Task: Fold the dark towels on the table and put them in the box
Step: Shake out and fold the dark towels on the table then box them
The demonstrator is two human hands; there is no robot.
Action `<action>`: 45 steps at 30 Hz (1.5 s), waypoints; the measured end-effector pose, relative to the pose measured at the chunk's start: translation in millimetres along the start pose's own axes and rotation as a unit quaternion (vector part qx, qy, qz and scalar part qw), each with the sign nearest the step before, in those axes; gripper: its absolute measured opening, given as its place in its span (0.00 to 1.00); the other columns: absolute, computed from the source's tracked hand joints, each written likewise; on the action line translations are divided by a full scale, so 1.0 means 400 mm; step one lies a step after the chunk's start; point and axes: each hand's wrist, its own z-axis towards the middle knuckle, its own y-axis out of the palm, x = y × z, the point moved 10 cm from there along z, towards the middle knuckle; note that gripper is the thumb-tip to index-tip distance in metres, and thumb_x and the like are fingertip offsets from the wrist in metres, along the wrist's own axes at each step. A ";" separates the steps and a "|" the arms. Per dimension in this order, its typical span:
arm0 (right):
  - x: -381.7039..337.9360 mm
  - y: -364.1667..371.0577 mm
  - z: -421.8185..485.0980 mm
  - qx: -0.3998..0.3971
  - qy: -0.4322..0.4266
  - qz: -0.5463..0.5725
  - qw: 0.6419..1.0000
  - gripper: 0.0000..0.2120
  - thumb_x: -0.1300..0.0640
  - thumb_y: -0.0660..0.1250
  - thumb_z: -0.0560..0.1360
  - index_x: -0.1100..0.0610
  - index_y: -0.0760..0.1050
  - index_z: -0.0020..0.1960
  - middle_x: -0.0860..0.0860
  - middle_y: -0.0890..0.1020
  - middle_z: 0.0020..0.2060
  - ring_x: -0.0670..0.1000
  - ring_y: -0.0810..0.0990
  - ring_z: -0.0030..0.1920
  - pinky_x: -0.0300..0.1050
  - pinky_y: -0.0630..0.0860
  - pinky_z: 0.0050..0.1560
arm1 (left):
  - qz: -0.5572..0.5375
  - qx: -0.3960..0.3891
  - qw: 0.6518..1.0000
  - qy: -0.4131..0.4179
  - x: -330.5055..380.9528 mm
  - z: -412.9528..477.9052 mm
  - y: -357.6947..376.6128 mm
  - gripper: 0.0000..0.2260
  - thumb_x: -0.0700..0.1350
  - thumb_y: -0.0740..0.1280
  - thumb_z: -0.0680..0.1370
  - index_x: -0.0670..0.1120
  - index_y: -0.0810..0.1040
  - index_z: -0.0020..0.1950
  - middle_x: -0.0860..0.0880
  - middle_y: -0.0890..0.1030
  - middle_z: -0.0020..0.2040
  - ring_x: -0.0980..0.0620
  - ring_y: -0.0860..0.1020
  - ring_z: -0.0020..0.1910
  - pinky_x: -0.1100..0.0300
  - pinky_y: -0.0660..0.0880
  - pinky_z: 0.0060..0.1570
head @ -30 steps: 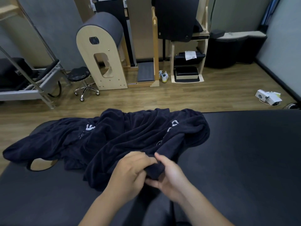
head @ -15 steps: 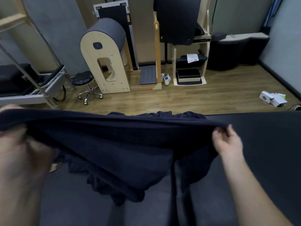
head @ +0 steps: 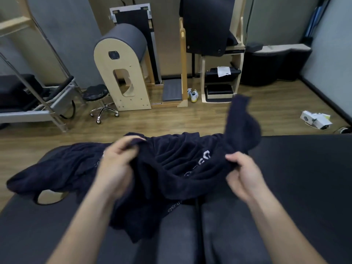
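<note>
Closest to the camera are the two forearms coming in from 6 o'clock. Just past them, the left hand (head: 116, 166) has its fingers curled round a bunched edge of the dark navy terry towel (head: 171, 168), though it's blurry so I can't make out the exact grip. The right hand (head: 245, 174) pinches the opposite edge over at 3 o'clock. My guess is they're gripping it apart like that to get the cloth stretched flat and find the corners before the first fold. The towel itself sags between the hands in soft wrinkles, with pale lettering (head: 198, 164) showing on it and one loose flap (head: 242, 121) sticking up in the air at 1 o'clock. The rest of it lies heaped on the black padded desk (head: 304, 187), spilling out toward 9 o'clock past an oval face hole (head: 49, 196). Might be more than one towel in that pile, can't tell. Nothing's folded yet, and I don't see a box for sure. Further back at 11 o'clock there's a rounded wooden barrel with a grey padded top (head: 122, 73) on the wooden floor (head: 190, 121).
</note>
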 end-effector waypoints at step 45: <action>0.077 0.030 -0.102 -0.030 0.029 -0.137 0.990 0.05 0.64 0.64 0.77 0.65 0.76 0.52 0.61 0.82 0.46 0.56 0.80 0.46 0.46 0.78 0.45 | -0.110 -0.184 0.968 -0.131 -0.150 -0.101 0.219 0.05 0.34 0.68 0.75 0.41 0.83 0.44 0.41 0.82 0.57 0.42 0.84 0.44 0.55 0.80 0.47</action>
